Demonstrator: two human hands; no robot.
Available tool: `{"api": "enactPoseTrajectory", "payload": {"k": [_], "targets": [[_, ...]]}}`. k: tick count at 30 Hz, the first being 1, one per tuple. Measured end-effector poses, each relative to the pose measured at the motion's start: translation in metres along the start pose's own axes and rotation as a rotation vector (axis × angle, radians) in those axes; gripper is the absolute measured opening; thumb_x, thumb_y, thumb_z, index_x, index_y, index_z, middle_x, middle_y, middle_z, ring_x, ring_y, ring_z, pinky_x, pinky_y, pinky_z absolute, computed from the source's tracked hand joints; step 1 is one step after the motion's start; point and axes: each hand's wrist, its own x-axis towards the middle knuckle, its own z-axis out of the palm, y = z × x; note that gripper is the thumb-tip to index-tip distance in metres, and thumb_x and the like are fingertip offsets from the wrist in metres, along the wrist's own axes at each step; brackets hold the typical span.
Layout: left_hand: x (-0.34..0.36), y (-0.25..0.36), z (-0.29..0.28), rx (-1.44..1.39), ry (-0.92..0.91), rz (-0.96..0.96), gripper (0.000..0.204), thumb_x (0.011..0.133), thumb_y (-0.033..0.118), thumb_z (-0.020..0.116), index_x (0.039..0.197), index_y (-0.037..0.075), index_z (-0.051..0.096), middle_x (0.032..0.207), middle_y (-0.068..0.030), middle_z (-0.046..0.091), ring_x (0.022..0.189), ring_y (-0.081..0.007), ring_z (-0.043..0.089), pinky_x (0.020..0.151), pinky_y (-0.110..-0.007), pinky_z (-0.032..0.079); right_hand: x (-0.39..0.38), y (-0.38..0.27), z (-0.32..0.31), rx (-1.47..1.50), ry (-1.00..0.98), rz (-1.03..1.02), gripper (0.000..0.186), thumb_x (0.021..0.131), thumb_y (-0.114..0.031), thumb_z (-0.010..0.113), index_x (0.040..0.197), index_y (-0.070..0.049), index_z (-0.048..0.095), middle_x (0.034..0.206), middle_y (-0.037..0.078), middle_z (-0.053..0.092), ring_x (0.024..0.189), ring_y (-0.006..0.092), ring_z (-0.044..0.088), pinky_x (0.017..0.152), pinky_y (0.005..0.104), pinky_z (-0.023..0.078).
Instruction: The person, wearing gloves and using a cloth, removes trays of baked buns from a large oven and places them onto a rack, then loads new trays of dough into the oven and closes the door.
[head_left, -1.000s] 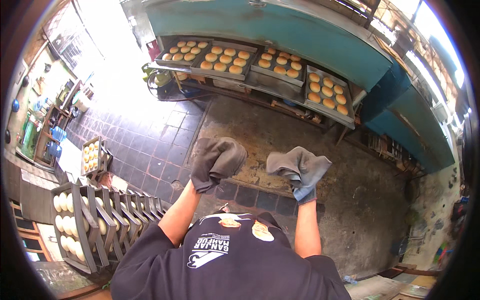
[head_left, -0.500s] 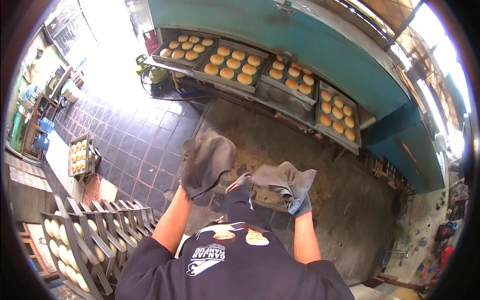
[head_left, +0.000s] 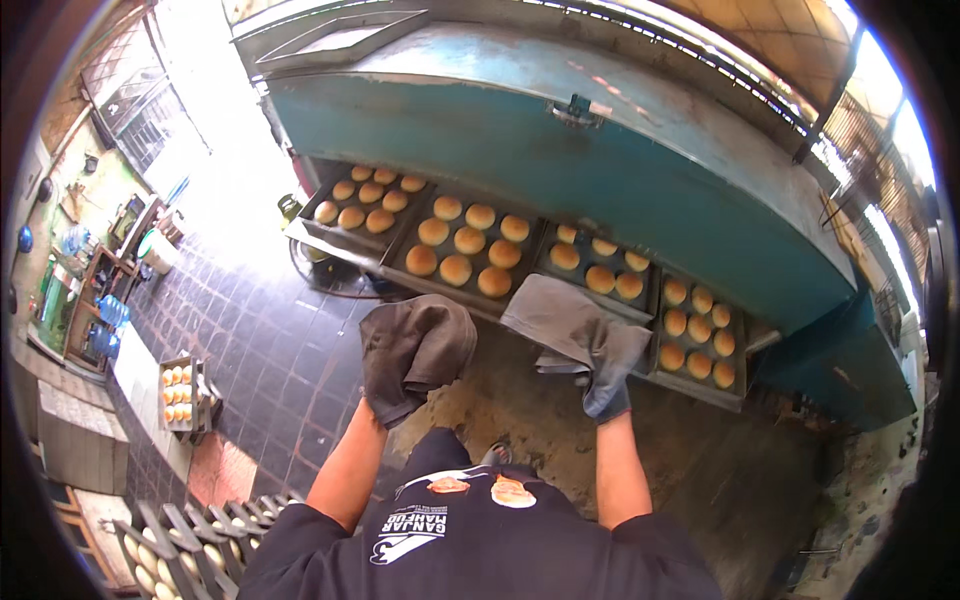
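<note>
Left hand [head_left: 400,378], hidden under a dark brown cloth [head_left: 425,335], fingers' state impossible to tell; right hand [head_left: 606,392], glove cuff in grey-blue, beneath a folded grey cloth [head_left: 565,322], grip likewise impossible to tell; four metal trays of browned buns [head_left: 469,240], in a row below a blue-green panel [head_left: 540,170], the second tray [head_left: 440,290] beyond the gap between the hands, the third tray [head_left: 642,309] partly masked by the grey cloth, contact uncertain; hazards, as judged: a loose cloth flap could drag across buns and dislodge them; bunched fabric could slip on a metal rim, letting a tray tilt; a thin fold could pass heat to the fingers, were the metal hot.
</note>
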Motion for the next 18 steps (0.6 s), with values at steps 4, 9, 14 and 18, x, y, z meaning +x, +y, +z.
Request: {"api": "enactPoseTrajectory", "payload": {"k": [4,9,14,18], "targets": [[0.122,-0.064,0.015,-0.202,-0.036,0.017,0.020,0.107,0.012,0.053,0.121,0.004,0.065,0.110,-0.0063,0.064,0.096,-0.0146,0.063,0.080,-0.028,0.053,0.103,-0.026,-0.007,-0.069,-0.148,-0.146,0.055,0.102,-0.049,0.053,0.138,-0.008,0.057,0.121,0.008,0.069,0.094,0.0177,0.073,0.060,0.0268,0.056],[0.276,-0.029,0.067,-0.717,-0.464,0.072,0.037,0.104,0.021,0.059,0.070,0.006,0.060,0.068,-0.0019,0.057,0.058,-0.0102,0.052,0.050,-0.025,0.038,0.195,-0.086,-0.025,-1.047,0.234,-0.569,0.037,0.099,-0.023,0.062,0.132,-0.007,0.059,0.110,0.011,0.071,0.092,0.0205,0.071,0.068,0.0315,0.056],[0.377,-0.031,0.108,-1.032,-0.389,-0.089,0.039,0.100,0.026,0.061,0.065,0.007,0.057,0.061,-0.0029,0.052,0.053,-0.0124,0.046,0.047,-0.028,0.031,0.273,-0.194,0.092,-0.514,0.454,-0.274,0.032,0.092,-0.018,0.072,0.118,-0.001,0.068,0.096,0.014,0.074,0.083,0.0341,0.073,0.076,0.0396,0.058],[0.400,0.020,0.119,-1.147,-0.428,-0.281,0.012,0.092,0.020,0.067,0.094,0.009,0.070,0.087,-0.0083,0.063,0.074,-0.0219,0.056,0.063,-0.037,0.042,0.321,-0.213,0.120,-1.139,0.602,-0.480,0.052,0.088,-0.044,0.077,0.109,0.002,0.071,0.093,0.024,0.073,0.087,0.0404,0.073,0.078,0.0427,0.057]]}}
